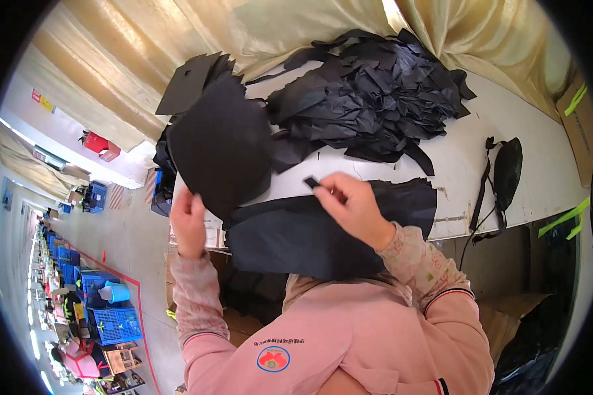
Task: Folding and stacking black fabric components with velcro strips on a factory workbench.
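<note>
A large black fabric panel (221, 141), blurred at its edges, is tilted up at the left of the table. My left hand (190, 222) is closed at its lower left edge, fingers pinched together on it. My right hand (357, 209) pinches a small black piece (311, 182) with a flat, oblong end; its exact kind is too small to make out. Below that hand, a stack of black fabric (290, 240) lies along the table's near edge and hangs over it toward my body.
A heap of crumpled black fabric pieces (382, 99) covers the far middle of the white table (501, 125). Stiff black panels (190, 84) stand at the far left. A black pouch with straps (506, 174) lies right. Blue crates (117, 326) stand on the floor, left.
</note>
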Motion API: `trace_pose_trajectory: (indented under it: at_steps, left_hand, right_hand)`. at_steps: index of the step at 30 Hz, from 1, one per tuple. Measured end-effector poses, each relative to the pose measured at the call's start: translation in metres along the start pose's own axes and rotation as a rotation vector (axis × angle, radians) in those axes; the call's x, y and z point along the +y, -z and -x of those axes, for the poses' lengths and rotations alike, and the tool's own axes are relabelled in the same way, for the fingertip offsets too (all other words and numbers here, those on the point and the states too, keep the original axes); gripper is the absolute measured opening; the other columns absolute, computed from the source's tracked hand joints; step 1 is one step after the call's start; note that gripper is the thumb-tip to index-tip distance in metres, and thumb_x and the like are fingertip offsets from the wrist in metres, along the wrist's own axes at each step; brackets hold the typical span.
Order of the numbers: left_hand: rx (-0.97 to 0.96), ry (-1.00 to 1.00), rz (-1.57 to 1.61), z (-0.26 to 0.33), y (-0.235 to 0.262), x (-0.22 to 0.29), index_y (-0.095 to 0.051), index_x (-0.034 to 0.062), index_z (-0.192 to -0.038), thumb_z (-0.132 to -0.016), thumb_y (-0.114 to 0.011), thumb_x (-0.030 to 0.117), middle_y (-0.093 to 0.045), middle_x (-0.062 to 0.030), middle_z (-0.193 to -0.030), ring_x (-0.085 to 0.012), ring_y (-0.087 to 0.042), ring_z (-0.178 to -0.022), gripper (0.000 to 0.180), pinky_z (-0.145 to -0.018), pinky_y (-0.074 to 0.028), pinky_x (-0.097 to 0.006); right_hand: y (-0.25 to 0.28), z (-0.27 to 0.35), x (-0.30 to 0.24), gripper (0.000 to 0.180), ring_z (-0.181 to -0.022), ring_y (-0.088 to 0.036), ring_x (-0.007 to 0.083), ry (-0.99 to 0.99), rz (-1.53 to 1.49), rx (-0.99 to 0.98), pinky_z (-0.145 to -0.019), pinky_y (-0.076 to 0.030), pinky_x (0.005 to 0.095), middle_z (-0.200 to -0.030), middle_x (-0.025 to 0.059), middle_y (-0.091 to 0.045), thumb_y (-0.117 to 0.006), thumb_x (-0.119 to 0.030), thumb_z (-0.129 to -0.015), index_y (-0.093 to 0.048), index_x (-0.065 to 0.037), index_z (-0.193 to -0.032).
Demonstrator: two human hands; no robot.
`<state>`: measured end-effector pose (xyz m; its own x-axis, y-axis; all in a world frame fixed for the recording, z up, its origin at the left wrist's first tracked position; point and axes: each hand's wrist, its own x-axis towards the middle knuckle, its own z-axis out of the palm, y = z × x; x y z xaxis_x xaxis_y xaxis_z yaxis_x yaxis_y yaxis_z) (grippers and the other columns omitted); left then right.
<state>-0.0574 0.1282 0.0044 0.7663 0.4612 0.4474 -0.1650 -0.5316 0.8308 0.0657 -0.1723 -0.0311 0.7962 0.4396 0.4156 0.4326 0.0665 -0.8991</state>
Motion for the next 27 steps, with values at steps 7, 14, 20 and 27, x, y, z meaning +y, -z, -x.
trace_pose_trajectory:
  at_steps: [7, 14, 20, 27]
  left_hand:
    - [-0.128, 0.032, 0.033, 0.070, -0.018, 0.033, -0.061, -0.0014, -0.124, -0.097, -0.053, -0.002, -0.062, 0.0030, -0.095, -0.0031, -0.051, -0.081, 0.029, -0.071, -0.042, -0.017]
    - [-0.904, -0.176, 0.141, 0.035, -0.013, 0.058, -0.062, 0.0030, -0.126, -0.086, -0.065, 0.000, -0.062, -0.0130, -0.122, -0.0250, -0.061, -0.111, 0.041, -0.096, -0.047, -0.034]
    - [-0.543, -0.109, 0.040, 0.027, -0.075, 0.057, -0.061, 0.0055, -0.124, -0.081, -0.077, 0.012, -0.058, -0.0082, -0.115, -0.0170, -0.061, -0.089, 0.047, -0.080, -0.049, -0.030]
    - [-0.330, -0.399, -0.100, 0.014, -0.104, 0.063, -0.066, 0.0049, -0.099, -0.080, -0.075, 0.009, -0.061, -0.0071, -0.094, -0.0230, -0.063, -0.082, 0.021, -0.072, -0.049, -0.030]
  right_hand:
    - [-0.013, -0.024, 0.002, 0.010, -0.052, -0.053, 0.0119, 0.027, 0.028, -0.013, -0.049, -0.042, 0.0270, -0.073, 0.0061, -0.061, -0.069, -0.009, -0.086, -0.062, -0.001, -0.087]
    - [-0.012, -0.008, 0.056, 0.016, -0.072, -0.061, 0.0141, 0.294, -0.156, -0.121, -0.064, -0.047, 0.0289, -0.091, 0.0072, -0.067, -0.069, -0.011, -0.086, -0.070, -0.003, -0.100]
    - [-0.007, -0.024, 0.008, 0.019, -0.080, -0.055, 0.0151, -0.037, -0.150, -0.448, -0.073, -0.047, 0.0314, -0.086, 0.0039, -0.053, -0.063, -0.006, -0.088, -0.072, -0.009, -0.105]
    - [0.024, -0.025, -0.037, 0.030, -0.089, -0.060, 0.0117, -0.675, -0.940, -0.503, -0.080, -0.049, 0.0249, -0.103, 0.0024, -0.062, -0.050, -0.022, -0.102, -0.058, -0.002, -0.123]
